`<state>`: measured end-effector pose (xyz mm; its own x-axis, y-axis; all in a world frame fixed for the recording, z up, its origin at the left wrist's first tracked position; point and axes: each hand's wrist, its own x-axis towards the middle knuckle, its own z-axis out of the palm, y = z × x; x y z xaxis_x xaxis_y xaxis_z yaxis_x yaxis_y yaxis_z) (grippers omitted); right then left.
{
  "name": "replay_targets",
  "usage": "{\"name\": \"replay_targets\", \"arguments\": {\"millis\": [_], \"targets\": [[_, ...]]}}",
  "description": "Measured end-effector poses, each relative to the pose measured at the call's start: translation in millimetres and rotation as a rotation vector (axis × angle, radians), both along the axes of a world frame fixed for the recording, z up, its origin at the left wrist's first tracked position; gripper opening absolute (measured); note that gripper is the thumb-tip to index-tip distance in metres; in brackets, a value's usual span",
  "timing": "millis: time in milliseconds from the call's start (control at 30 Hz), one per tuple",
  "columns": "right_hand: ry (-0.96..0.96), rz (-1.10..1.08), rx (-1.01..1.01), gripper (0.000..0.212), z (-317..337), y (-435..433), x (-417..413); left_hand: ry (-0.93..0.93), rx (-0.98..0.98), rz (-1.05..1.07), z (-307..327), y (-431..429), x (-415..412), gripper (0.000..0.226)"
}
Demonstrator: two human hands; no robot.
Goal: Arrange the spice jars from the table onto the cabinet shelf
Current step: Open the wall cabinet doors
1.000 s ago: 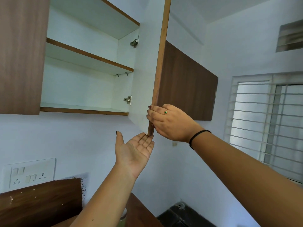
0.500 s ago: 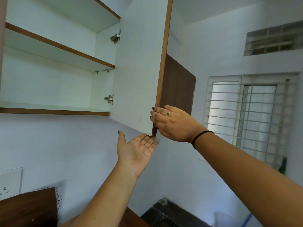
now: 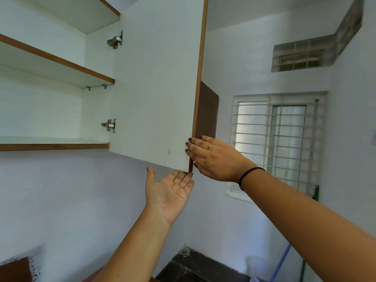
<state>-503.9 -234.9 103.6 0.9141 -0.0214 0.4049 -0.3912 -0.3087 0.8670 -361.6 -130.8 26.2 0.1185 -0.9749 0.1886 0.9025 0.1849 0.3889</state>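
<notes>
White-walled room (image 3: 61,200), seen from low down, looking up. Barred window (image 3: 280,139) on the right wall, a glass-block vent (image 3: 301,55) above it. Dark floor (image 3: 203,267) at the bottom edge of the view, with a round drain (image 3: 184,251) against the wall. A brown wooden surface (image 3: 12,269) sits at the lower left corner; too little shows to say what it is. Blue handle (image 3: 280,263) leaning at lower right, blurred.

Wall cabinet (image 3: 40,110) at upper left, white inside. Its door (image 3: 154,88) stands swung out towards the camera, white inner face showing, brown strip down the free edge. Two metal hinges (image 3: 109,125) sit on the hinge side, one high and one low. The bottom shelf (image 3: 53,146) runs along the cabinet's lower edge, with a brown front lip. The middle shelf (image 3: 61,60) is above it on small pegs. A third board sits near the top edge of the view.

Right hand (image 3: 215,159) is at the door's free edge, just above the lower corner. Its fingers hook round the brown edge, fingertips on the white inner face: a light grip on the door. Ring (image 3: 209,147) on one finger, black band (image 3: 250,174) at the wrist.

Left hand (image 3: 168,192) is palm up just beneath the door's lower corner. Its fingers are straight and together, thumb spread wide. The fingertips reach the corner's underside; whether they touch it I cannot tell. It holds nothing.
</notes>
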Motion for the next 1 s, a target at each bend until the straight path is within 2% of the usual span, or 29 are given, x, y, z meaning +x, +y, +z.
{"name": "replay_targets", "arguments": {"millis": [667,1000], "targets": [[-0.128,-0.246,0.153,0.052,-17,-54,-16,0.006,0.012,-0.121,0,-78,-12,0.095],[-0.204,-0.26,0.235,0.054,-29,-66,-17,0.006,-0.006,-0.128,-7,-106,-18,0.091]]}}
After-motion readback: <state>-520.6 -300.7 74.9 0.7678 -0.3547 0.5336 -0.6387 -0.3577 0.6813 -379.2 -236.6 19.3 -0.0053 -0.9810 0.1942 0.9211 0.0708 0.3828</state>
